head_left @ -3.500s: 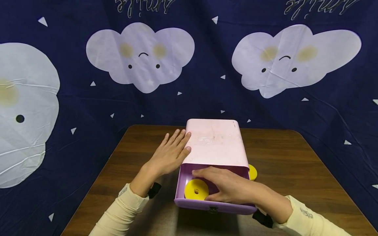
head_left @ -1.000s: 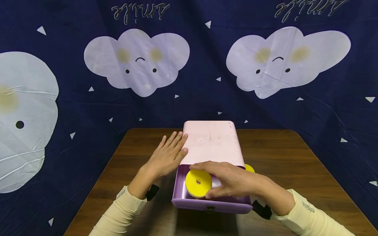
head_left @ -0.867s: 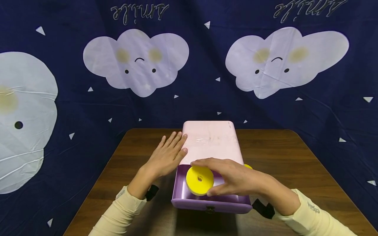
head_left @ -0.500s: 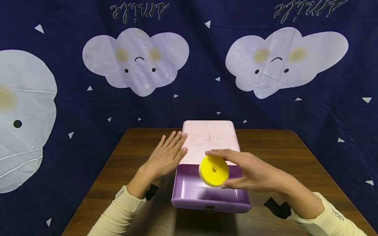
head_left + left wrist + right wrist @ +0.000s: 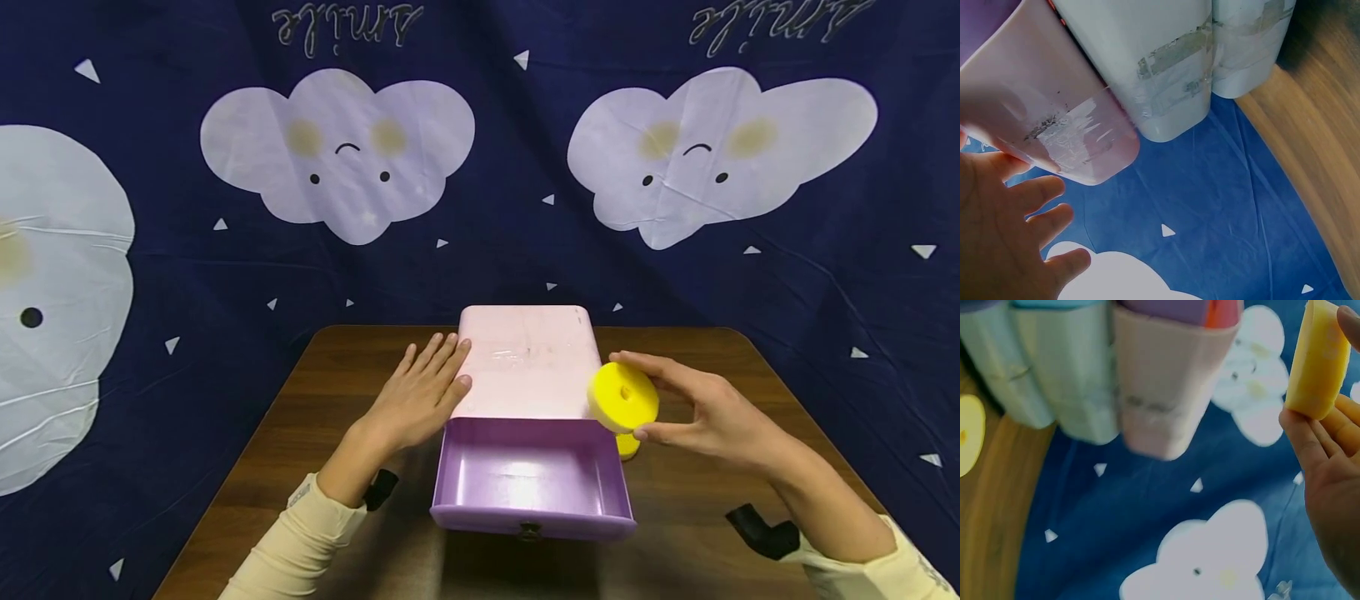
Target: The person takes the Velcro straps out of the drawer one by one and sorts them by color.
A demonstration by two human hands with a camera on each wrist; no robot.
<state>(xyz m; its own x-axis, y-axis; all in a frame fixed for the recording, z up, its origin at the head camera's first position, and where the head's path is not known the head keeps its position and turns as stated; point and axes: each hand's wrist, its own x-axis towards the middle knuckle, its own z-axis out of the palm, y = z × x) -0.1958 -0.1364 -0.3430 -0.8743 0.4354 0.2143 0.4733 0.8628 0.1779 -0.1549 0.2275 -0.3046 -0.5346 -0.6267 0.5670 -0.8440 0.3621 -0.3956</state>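
Observation:
A thick yellow disc (image 5: 624, 397) with a small hole in its middle is in my right hand (image 5: 712, 412), pinched at its edge between thumb and fingers. In the right wrist view the same disc (image 5: 1319, 359) appears nearly edge-on. It is held up beside the right edge of a pink drawer unit (image 5: 528, 358). The purple drawer (image 5: 528, 475) at the unit's front is pulled out, with bare inside surfaces showing. My left hand (image 5: 420, 392) rests with straight fingers against the unit's upper left edge. In the left wrist view its fingers (image 5: 1041, 194) are spread by the pink wall.
A second yellow disc (image 5: 627, 446) lies to the right of the unit, partly hidden. Under the pink level the wrist views show pale levels (image 5: 1160, 62) stacked down to the wooden table (image 5: 322, 367). A dark blue cloth (image 5: 525, 275) with clouds hangs behind.
My right hand has lifted the yellow disc out of the purple drawer and carried it up and to the right, past the unit's edge. My left hand has stayed in place.

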